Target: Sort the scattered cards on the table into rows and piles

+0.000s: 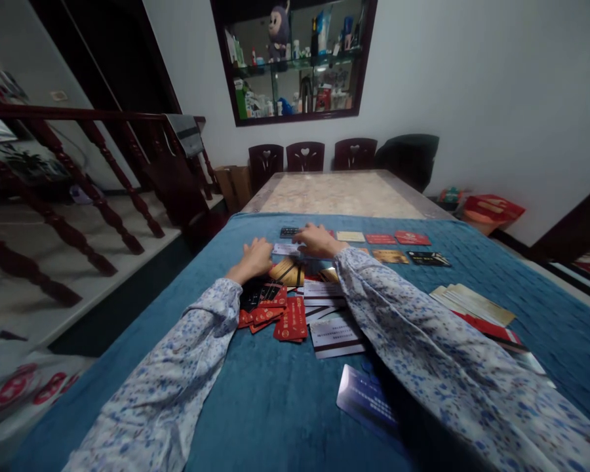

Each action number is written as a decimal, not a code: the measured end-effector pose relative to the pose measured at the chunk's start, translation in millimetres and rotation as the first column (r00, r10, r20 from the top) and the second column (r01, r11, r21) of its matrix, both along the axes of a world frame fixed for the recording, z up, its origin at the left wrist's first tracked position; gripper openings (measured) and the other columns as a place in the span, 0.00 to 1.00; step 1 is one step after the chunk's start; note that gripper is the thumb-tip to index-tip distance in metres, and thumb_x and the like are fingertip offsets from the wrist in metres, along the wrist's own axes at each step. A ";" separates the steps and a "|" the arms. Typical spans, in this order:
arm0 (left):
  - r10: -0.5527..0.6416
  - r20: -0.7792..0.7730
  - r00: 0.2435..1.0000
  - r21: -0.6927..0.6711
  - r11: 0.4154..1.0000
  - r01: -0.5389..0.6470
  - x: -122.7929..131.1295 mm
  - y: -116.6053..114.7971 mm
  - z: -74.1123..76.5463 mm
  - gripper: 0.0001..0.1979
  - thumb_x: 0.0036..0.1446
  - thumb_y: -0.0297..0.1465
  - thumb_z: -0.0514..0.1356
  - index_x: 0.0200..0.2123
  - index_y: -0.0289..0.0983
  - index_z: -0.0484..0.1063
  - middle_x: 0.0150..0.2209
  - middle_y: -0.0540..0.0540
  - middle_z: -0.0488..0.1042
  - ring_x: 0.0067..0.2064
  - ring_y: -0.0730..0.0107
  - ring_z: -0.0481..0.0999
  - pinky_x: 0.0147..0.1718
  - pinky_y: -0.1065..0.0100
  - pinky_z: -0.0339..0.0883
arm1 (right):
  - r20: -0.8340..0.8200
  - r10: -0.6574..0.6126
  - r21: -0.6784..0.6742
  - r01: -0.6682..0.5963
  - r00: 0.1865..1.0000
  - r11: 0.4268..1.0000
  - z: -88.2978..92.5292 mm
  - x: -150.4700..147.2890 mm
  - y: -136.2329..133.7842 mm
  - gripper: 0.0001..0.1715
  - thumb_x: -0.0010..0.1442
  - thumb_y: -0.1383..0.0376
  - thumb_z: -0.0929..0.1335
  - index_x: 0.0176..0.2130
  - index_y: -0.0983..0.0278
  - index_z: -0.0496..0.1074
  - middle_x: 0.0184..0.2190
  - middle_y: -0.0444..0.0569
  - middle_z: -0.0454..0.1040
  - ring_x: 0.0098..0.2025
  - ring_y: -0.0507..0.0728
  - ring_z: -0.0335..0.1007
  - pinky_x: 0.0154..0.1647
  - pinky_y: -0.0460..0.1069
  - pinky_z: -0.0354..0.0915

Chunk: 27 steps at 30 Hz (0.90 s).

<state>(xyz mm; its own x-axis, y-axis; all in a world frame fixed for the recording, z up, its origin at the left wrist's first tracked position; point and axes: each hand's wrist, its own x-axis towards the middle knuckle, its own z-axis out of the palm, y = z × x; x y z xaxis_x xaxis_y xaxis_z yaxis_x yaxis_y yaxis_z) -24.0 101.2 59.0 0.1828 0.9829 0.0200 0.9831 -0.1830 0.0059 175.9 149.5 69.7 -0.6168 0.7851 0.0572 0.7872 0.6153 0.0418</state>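
Note:
A whitish card (286,249) lies almost flat between my hands, below a black card (289,232). My right hand (318,240) has its thumb and fingers bent over the whitish card's right end, gripping it. Just left of that card, my left hand (256,257) hovers low with loosely bent, parted fingers and nothing visible in them. Under and in front of my hands is a loose pile of gold cards (289,270), red cards (292,319), black cards (258,294) and white striped cards (337,335). My right hand covers part of the card rows.
Rows to the right include a cream card (350,236), red cards (412,238), a gold card (390,256) and a black card (428,258). Nearer me lie a purple-blue card (366,396) and a stack of pale cards (473,303). A blue cloth (260,393) covers the table's near part.

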 end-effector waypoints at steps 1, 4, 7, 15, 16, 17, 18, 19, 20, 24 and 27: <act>0.000 -0.006 1.000 0.005 1.000 0.000 2.9 -5.5 0.3 0.17 0.61 0.26 0.56 0.50 0.36 0.78 0.57 0.34 0.73 0.62 0.42 0.67 0.58 0.44 0.65 | -0.003 0.037 -0.002 -0.037 0.999 0.999 -1.5 0.5 -4.0 0.25 0.67 0.67 0.66 0.61 0.58 0.76 0.62 0.57 0.74 0.62 0.68 0.62 0.56 0.60 0.62; -0.016 -0.027 0.999 0.008 1.000 0.016 12.5 -21.8 -0.6 0.15 0.63 0.27 0.55 0.48 0.35 0.78 0.57 0.32 0.73 0.62 0.40 0.66 0.58 0.41 0.64 | -0.008 0.136 -0.021 -0.137 0.991 0.990 -8.3 -0.1 -15.6 0.24 0.68 0.66 0.66 0.61 0.59 0.76 0.63 0.56 0.73 0.62 0.67 0.60 0.56 0.59 0.60; -0.029 -0.026 0.999 0.014 0.999 0.029 22.8 -36.2 -3.7 0.13 0.66 0.29 0.54 0.45 0.36 0.78 0.56 0.33 0.73 0.61 0.40 0.66 0.58 0.40 0.63 | -0.027 0.188 -0.031 -0.189 0.982 0.981 -16.7 -0.3 -22.7 0.23 0.70 0.62 0.63 0.60 0.58 0.76 0.64 0.55 0.73 0.61 0.67 0.59 0.55 0.60 0.59; 0.019 -0.097 0.995 0.013 1.000 -0.018 46.5 -60.2 -6.7 0.18 0.67 0.31 0.53 0.52 0.32 0.78 0.57 0.27 0.73 0.62 0.37 0.65 0.58 0.37 0.61 | 0.044 0.224 -0.058 -0.221 0.974 0.974 -30.4 4.2 -23.8 0.32 0.63 0.69 0.65 0.63 0.50 0.73 0.68 0.46 0.70 0.64 0.68 0.57 0.56 0.60 0.58; 0.030 -0.108 0.994 0.016 0.999 -0.028 48.0 -61.7 -6.3 0.19 0.67 0.31 0.52 0.53 0.32 0.77 0.57 0.27 0.73 0.62 0.38 0.66 0.58 0.38 0.61 | 0.042 0.216 -0.052 -0.214 0.975 0.975 -31.5 4.6 -23.4 0.31 0.64 0.69 0.65 0.62 0.50 0.74 0.67 0.46 0.71 0.64 0.68 0.58 0.55 0.60 0.58; 0.040 -0.113 0.993 0.017 0.999 -0.039 49.2 -63.0 -5.8 0.19 0.68 0.31 0.52 0.55 0.32 0.77 0.57 0.28 0.73 0.62 0.39 0.66 0.58 0.39 0.62 | 0.038 0.209 -0.044 -0.207 0.977 0.977 -32.4 5.1 -23.1 0.29 0.64 0.68 0.65 0.61 0.49 0.75 0.66 0.45 0.72 0.64 0.68 0.58 0.55 0.60 0.58; 0.049 -0.112 0.993 0.018 0.999 -0.047 50.0 -64.1 -5.6 0.20 0.68 0.32 0.52 0.56 0.33 0.76 0.57 0.29 0.74 0.61 0.40 0.66 0.58 0.39 0.62 | 0.033 0.202 -0.036 -0.200 0.979 0.979 -33.1 5.7 -22.8 0.27 0.65 0.67 0.64 0.60 0.49 0.76 0.65 0.45 0.73 0.64 0.68 0.58 0.54 0.60 0.58; 0.056 -0.108 0.993 0.016 0.998 -0.055 50.6 -65.0 -5.5 0.20 0.68 0.32 0.52 0.57 0.34 0.76 0.57 0.29 0.74 0.61 0.41 0.66 0.58 0.39 0.62 | 0.026 0.196 -0.028 -0.195 0.980 0.980 -33.6 6.4 -22.7 0.25 0.66 0.67 0.64 0.59 0.49 0.77 0.64 0.46 0.74 0.64 0.68 0.58 0.54 0.59 0.58; 0.058 -0.104 0.993 0.016 0.998 -0.057 51.0 -65.8 -5.6 0.20 0.68 0.33 0.52 0.57 0.35 0.75 0.58 0.30 0.74 0.61 0.41 0.66 0.59 0.39 0.62 | 0.020 0.192 -0.021 -0.192 0.981 0.981 -33.9 7.4 -22.8 0.24 0.67 0.66 0.64 0.57 0.50 0.78 0.63 0.46 0.75 0.63 0.68 0.59 0.53 0.59 0.57; 0.033 -0.092 0.995 0.033 0.999 -0.030 52.7 -67.1 -8.2 0.21 0.69 0.34 0.52 0.60 0.36 0.73 0.59 0.30 0.73 0.62 0.41 0.66 0.60 0.38 0.60 | -0.002 0.183 -0.017 -0.183 0.983 0.983 -33.2 12.7 -25.8 0.19 0.68 0.64 0.66 0.54 0.53 0.80 0.60 0.50 0.77 0.60 0.68 0.60 0.52 0.58 0.56; 0.010 -0.091 0.996 0.040 0.999 -0.007 54.8 -66.4 -10.3 0.21 0.70 0.35 0.51 0.60 0.34 0.73 0.59 0.29 0.73 0.63 0.41 0.66 0.61 0.37 0.60 | -0.023 0.180 -0.022 -0.180 0.983 0.983 -33.1 17.4 -28.8 0.18 0.68 0.65 0.66 0.53 0.54 0.81 0.60 0.51 0.78 0.58 0.68 0.60 0.51 0.58 0.56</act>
